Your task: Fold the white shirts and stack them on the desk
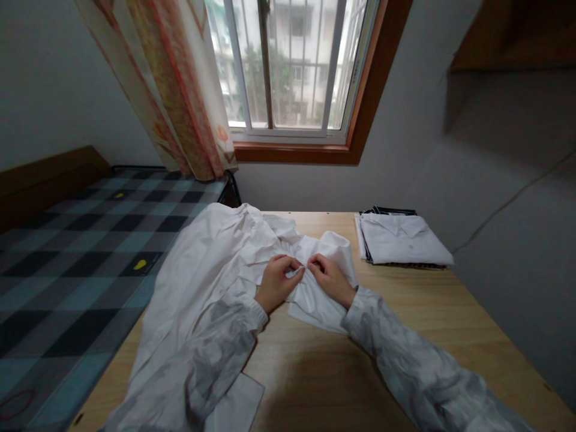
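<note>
A white shirt (pixel 202 258) lies loosely spread and wrinkled over the left half of the wooden table, part of it reaching to the middle. Both my hands meet on that middle part, fingertips close together. My left hand (pixel 279 281) pinches the fabric between thumb and forefinger. Just beside it, my right hand (pixel 330 279) is closed in a similar pinch on the same cloth. What exactly sits between the fingertips is too small to make out. Another white flap of cloth (pixel 238 402) shows under my left forearm.
A stack of folded shirts (pixel 400 237) sits at the table's back right. The wooden table (pixel 441 324) borders a wall on the right. To the left stands a bed with a checked sheet (pixel 90 252). A curtain (pixel 175 90) hangs by the barred window (pixel 292 66).
</note>
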The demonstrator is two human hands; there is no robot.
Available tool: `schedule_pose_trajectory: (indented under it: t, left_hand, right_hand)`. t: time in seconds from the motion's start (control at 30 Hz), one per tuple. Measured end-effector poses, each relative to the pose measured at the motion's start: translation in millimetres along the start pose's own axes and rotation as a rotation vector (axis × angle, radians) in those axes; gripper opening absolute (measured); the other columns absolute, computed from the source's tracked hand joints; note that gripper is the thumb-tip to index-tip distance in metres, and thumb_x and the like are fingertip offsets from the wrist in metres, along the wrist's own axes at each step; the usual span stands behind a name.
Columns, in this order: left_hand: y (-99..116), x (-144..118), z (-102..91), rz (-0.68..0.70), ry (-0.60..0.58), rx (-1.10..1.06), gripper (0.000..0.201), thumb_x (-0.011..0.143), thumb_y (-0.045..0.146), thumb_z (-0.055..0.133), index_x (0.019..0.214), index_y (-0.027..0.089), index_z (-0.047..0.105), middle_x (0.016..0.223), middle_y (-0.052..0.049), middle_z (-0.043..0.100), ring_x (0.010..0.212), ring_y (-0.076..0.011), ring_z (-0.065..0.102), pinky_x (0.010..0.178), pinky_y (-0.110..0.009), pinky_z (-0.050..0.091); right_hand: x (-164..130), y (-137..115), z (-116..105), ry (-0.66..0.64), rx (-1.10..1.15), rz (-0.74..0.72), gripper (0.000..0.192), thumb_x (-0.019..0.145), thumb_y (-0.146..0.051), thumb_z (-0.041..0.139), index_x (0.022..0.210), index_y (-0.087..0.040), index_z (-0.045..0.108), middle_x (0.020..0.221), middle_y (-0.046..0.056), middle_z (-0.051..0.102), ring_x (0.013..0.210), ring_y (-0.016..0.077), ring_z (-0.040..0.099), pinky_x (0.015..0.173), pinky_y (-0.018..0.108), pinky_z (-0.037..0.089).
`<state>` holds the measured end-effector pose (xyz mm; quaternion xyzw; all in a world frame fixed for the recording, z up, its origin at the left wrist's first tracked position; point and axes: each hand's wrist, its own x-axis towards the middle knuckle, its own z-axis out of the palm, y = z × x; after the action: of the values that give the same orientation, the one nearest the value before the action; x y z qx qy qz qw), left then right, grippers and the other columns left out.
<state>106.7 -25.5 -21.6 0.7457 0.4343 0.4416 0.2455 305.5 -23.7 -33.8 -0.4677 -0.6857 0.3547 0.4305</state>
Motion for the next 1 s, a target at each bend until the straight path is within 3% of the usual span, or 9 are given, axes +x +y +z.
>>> schedule_pose_trajectory:
  t: [0.2,0.3,0.4,0.53,0.67,0.73,0.83,0.93,1.0]
  left_hand:
    - [5.6,0.1,-1.2,0.019,-0.070,-0.045,0.015,0.090,0.029,0.074,0.077,0.025,0.067,0.094,-0.004,0.082,0.092,-0.0249,0.072,0.102,-0.047,0.054]
    - [5.7,-1.0,-1.2,-0.001,-0.051,-0.039,0.013,0.090,0.026,0.073,0.079,0.025,0.066,0.094,-0.005,0.080,0.095,-0.0249,0.071,0.096,-0.043,0.055]
    - [2.4,-2.5,-0.7,-0.024,-0.043,-0.058,0.013,0.090,0.024,0.070,0.080,0.025,0.061,0.093,-0.005,0.078,0.095,-0.0244,0.070,0.090,-0.040,0.054]
    - [-4.4,-3.0,0.9,-0.038,-0.028,-0.133,0.013,0.092,0.025,0.067,0.083,0.025,0.057,0.095,-0.004,0.077,0.093,-0.0227,0.070,0.087,-0.037,0.054]
    - [-7.5,-1.1,1.7,-0.076,0.026,-0.192,0.017,0.092,0.027,0.067,0.083,0.024,0.053,0.091,-0.003,0.074,0.087,-0.0203,0.069,0.083,-0.034,0.053]
    - [-7.3,0.3,1.2,-0.099,0.060,-0.213,0.018,0.092,0.028,0.067,0.082,0.024,0.052,0.089,-0.002,0.073,0.086,-0.0194,0.068,0.082,-0.033,0.053]
    - [-7.8,2.8,-0.4,-0.124,0.158,-0.241,0.020,0.093,0.028,0.066,0.081,0.024,0.051,0.089,-0.002,0.071,0.087,-0.0188,0.067,0.083,-0.032,0.053]
    - [-11.5,5.6,-2.0,-0.160,0.270,-0.271,0.021,0.093,0.028,0.065,0.080,0.024,0.050,0.089,-0.002,0.070,0.087,-0.0185,0.067,0.082,-0.031,0.053]
    - [-15.0,7.4,-2.7,-0.196,0.314,-0.277,0.020,0.092,0.029,0.065,0.080,0.024,0.050,0.089,-0.002,0.069,0.087,-0.0186,0.066,0.081,-0.031,0.053]
  right_hand:
    - [-1.1,3.0,6.8,0.088,-0.015,0.008,0.017,0.096,-0.037,0.059,0.091,-0.021,0.065,0.084,0.002,0.068,0.075,0.0195,0.060,0.070,0.031,0.047]
    - [-0.7,-0.4,4.0,0.131,-0.036,-0.006,0.018,0.098,-0.037,0.058,0.092,-0.022,0.065,0.085,0.003,0.069,0.075,0.0199,0.060,0.070,0.031,0.047]
    - [3.3,-7.7,-14.0,0.202,-0.113,-0.046,0.020,0.103,-0.038,0.054,0.095,-0.022,0.063,0.088,0.004,0.070,0.076,0.0205,0.061,0.071,0.032,0.046]
    - [13.3,-14.3,-53.5,0.271,-0.274,-0.054,0.022,0.107,-0.041,0.051,0.104,-0.023,0.064,0.089,0.005,0.071,0.074,0.0215,0.063,0.069,0.033,0.044]
    - [19.1,-18.8,-85.9,0.123,-0.357,-0.050,0.025,0.105,-0.047,0.057,0.102,-0.024,0.065,0.092,0.006,0.074,0.079,0.0229,0.067,0.075,0.035,0.050]
    - [19.1,-20.6,-98.6,0.014,-0.421,-0.147,0.027,0.101,-0.050,0.066,0.105,-0.024,0.068,0.103,0.009,0.076,0.097,0.0272,0.070,0.091,0.041,0.054]
    - [18.1,-16.1,-118.5,-0.016,-0.468,-0.280,0.045,0.094,-0.050,0.075,0.130,-0.023,0.067,0.137,0.016,0.069,0.132,0.0348,0.062,0.117,0.053,0.046]
    - [16.6,-1.4,-136.6,0.011,-0.390,-0.226,0.053,0.098,-0.046,0.066,0.145,-0.023,0.060,0.153,0.017,0.060,0.147,0.0351,0.052,0.125,0.056,0.041]
    - [15.1,9.4,-142.6,-0.038,-0.280,-0.145,0.047,0.099,-0.043,0.061,0.142,-0.024,0.062,0.148,0.015,0.064,0.144,0.0333,0.057,0.123,0.054,0.045]
